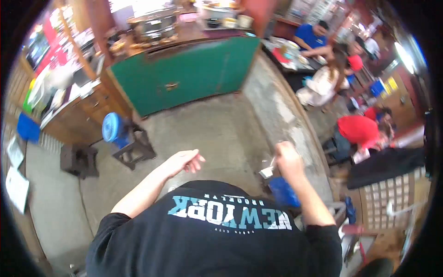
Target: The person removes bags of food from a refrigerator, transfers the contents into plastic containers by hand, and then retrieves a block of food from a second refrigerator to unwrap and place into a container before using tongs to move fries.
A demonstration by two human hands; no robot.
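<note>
Out in front of the black shirt, my left hand [185, 161] hangs over the grey floor, its fingers loosely bent and apart, with nothing in it. On the right, my right hand [287, 157] is closed near the low concrete wall. A thin, pale handle seems to run from it down to a small white piece [266, 172], perhaps in clear plastic; blur hides the details. Just below that hand lies a blue object [284, 191], partly behind my forearm.
A green panel [184, 78] fronts the counter ahead. A blue fan [111, 127] sits by a dark stool [134, 147] at left, beside another stool [79, 160]. Beyond the low wall [281, 108], people sit at tables, one in a red shirt [357, 129].
</note>
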